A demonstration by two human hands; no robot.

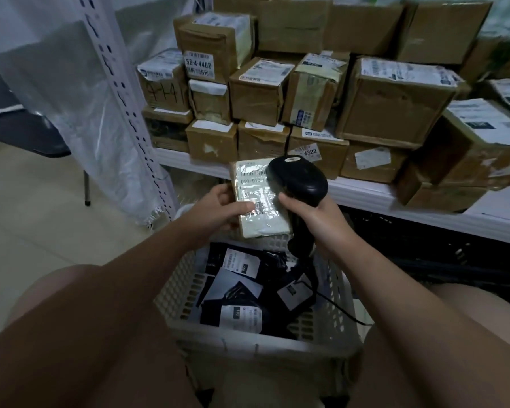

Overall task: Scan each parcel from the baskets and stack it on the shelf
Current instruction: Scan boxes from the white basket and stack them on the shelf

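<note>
Left hand [218,209] gripping taped parcel [258,201], right hand [312,214] clasping black scanner [299,179] just above its label, over white basket [248,337].

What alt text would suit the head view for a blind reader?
The left hand holds a small parcel while the right hand aims a black scanner at its label, above a white basket of black parcels, before a shelf stacked with boxes.
</note>
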